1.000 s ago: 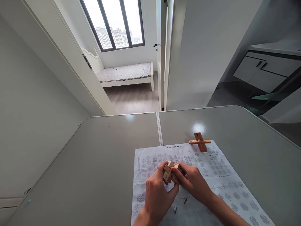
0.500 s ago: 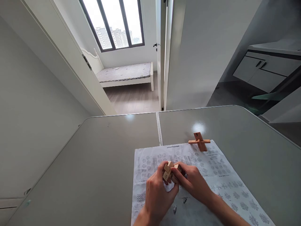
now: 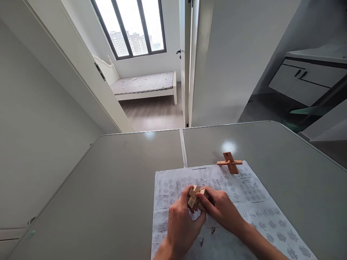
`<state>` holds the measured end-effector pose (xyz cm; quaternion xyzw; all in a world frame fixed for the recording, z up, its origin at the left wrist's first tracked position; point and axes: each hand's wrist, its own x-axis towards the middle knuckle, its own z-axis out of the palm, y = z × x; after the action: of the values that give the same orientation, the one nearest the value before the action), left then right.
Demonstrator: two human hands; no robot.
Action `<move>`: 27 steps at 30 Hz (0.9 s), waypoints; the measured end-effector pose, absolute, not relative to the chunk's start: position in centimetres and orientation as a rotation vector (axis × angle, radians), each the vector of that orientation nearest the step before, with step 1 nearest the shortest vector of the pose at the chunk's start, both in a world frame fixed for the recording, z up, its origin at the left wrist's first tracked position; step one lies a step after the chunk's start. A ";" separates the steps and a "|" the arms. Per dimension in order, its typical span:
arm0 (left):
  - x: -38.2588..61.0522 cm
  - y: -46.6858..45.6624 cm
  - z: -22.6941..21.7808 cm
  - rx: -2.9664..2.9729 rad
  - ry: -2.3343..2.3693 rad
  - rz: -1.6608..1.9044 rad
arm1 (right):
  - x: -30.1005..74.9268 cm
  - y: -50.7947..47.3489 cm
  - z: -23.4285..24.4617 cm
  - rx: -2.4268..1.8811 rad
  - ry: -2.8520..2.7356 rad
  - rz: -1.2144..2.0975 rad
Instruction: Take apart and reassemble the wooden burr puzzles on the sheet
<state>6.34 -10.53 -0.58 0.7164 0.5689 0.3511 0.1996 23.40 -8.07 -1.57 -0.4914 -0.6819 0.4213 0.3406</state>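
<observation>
Both of my hands hold one pale wooden interlocking puzzle (image 3: pixel 192 194) above a printed sheet (image 3: pixel 173 180). My left hand (image 3: pixel 183 218) is closed around its left and lower side. My right hand (image 3: pixel 218 206) pinches the right side between thumb and fingers. Dark marks show on some of the block ends. The palms and fingers hide the puzzle's underside. Beyond my hands, a reddish wooden cross-shaped puzzle (image 3: pixel 230 163) stands at the sheet's far edge, apart from both hands.
The sheet, covered with small line diagrams, lies on a grey table (image 3: pixel 108 195) with a pale seam (image 3: pixel 183 148) across it. Past the table's far edge are a doorway, a bed (image 3: pixel 143 82) and a window. A white cabinet (image 3: pixel 303 79) is at the far right.
</observation>
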 end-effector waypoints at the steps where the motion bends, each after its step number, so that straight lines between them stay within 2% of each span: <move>1: 6.3 -10.5 -0.6 2.004 1.593 0.979 | 23.4 -8.1 -1.5 -1.270 -1.770 1.110; 27: 6.1 -10.4 -0.2 1.974 1.567 1.037 | 23.3 -7.8 -1.8 -1.291 -1.685 1.108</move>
<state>6.11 -10.42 -0.25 0.7088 0.5626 0.3721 0.2066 23.29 -7.83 -1.82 -0.5021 -0.6552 0.4307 0.3649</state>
